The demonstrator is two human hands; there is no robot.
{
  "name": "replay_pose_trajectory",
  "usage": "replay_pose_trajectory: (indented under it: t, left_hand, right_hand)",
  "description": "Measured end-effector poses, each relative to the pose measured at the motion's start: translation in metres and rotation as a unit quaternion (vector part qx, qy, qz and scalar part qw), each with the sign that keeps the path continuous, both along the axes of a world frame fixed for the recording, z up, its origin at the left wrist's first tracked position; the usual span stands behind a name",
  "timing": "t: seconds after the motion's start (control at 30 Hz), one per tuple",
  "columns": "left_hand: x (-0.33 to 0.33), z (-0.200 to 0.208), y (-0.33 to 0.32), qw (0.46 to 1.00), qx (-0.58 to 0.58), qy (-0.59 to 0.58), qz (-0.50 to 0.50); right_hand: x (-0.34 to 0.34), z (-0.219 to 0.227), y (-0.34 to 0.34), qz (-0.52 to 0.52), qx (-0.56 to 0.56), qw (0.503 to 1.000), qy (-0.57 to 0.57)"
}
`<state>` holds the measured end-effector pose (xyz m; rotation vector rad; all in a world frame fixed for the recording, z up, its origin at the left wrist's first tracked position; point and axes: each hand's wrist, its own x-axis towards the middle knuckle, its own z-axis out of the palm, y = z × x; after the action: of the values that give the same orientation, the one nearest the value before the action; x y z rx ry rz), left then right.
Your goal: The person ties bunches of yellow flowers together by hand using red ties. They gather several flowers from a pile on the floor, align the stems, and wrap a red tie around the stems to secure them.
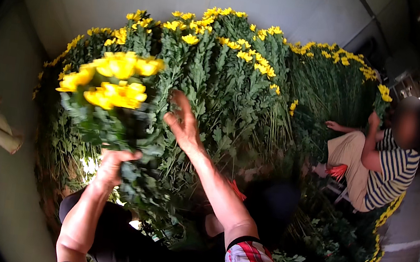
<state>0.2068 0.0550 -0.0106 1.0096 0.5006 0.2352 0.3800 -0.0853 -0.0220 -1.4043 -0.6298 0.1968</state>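
we close our left hand [113, 166] around the lower part of a bunch of yellow flowers [117, 95], held upright in front of the big leafy pile [222, 77]. our right hand [185, 128] is spread, fingers apart, just to the right of the bunch, and we cannot tell whether it touches the pile behind it. to our right, a co-worker [374, 162] in a striped shirt [400, 166] sits holding up a yellow flower [384, 93].

Your bunch of yellow flowers [110, 99] stood roughly upright, blurred open blooms [119, 92] above the grip of your left hand [112, 165], green leaves [99, 126] between.
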Motion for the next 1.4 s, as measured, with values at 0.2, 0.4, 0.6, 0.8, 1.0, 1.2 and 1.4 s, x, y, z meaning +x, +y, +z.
replay_pose_trajectory:
  t: [0.2, 0.4, 0.6, 0.8, 1.0, 1.2, 1.4]
  left_hand:
    - [0.003, 0.029, 0.019, 0.992, -0.030, 0.056, 0.113]
    - [0.022, 0.021, 0.007, 0.990, -0.007, 0.125, 0.070]
    - [0.026, 0.019, 0.020, 0.985, -0.019, 0.131, 0.106]
    - [0.019, 0.027, 0.038, 0.988, -0.046, 0.093, 0.114]
    - [-0.004, 0.029, 0.055, 0.984, -0.037, 0.076, 0.157]
    - [-0.013, 0.015, 0.062, 0.987, -0.030, 0.083, 0.138]
    - [-0.010, 0.018, 0.060, 0.988, -0.039, 0.089, 0.122]
  right_hand:
    - [0.093, -0.219, -0.178, -0.513, -0.425, 0.745, 0.028]
    - [0.094, -0.219, -0.131, -0.342, -0.276, 0.838, 0.323]
    - [0.041, -0.119, -0.077, -0.382, -0.230, 0.872, 0.202]
    - [-0.027, -0.192, -0.080, -0.290, -0.331, 0.897, 0.044]
    - [-0.030, -0.215, -0.079, -0.215, -0.385, 0.892, 0.099]
    - [0.012, -0.155, -0.084, -0.324, -0.317, 0.860, 0.233]
    - [-0.011, -0.120, -0.077, -0.345, -0.242, 0.904, 0.066]
